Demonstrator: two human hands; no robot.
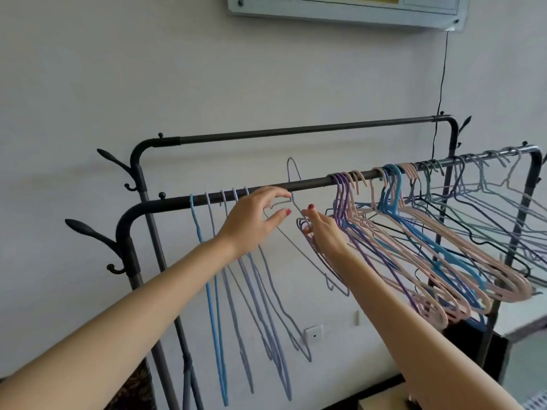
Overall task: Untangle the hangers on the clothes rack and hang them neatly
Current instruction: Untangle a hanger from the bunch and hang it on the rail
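A black clothes rack has a front rail (313,182). Several light blue and lavender hangers (219,291) hang in a row on its left part. My left hand (254,220) reaches up just below the rail, fingers and thumb spread around the shoulder of a grey-lavender hanger (291,173) whose hook sticks up above the rail. My right hand (324,232) grips a small bunch of lavender hangers (334,276) off the rail, thumb raised. To the right, a tangled mass of purple, pink and blue hangers (414,232) hangs slanted from the rail.
A second, higher back rail (296,133) carries no hangers. Curved coat hooks (88,232) jut from the rack's left posts. More thin grey hangers (485,184) hang at the far right. A black cable (441,84) runs down the wall from a white board.
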